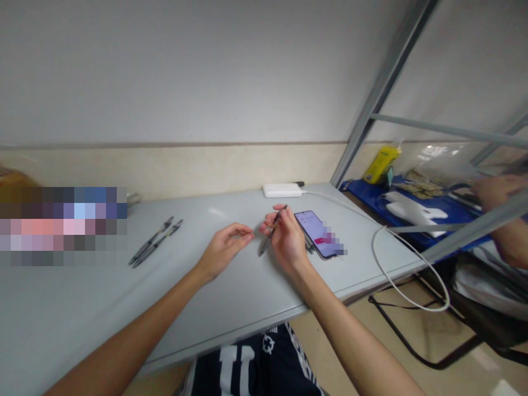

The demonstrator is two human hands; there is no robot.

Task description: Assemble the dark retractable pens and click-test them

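A grey-and-black pen (268, 241) slants between the fingers of my right hand (291, 242), its lower end close to the table. To the left, my left hand (225, 248) hovers over the table with thumb and fingertips pinched together; whatever may be between them is too small to make out. Two similar pens, one a grey pen (150, 243) and beside it another pen (159, 245), lie side by side further left. Partly hidden behind my right hand are the ends of more dark pens (309, 242), next to a phone (317, 234) with its screen lit.
A white power-bank-like box (282, 190) sits near the wall, its white cable (377, 264) looping over the table's right edge. Past a metal post (371, 104) are a blue surface (358, 190), a yellow package (381, 164) and another person's arm (507, 220). Blurred items lie far left.
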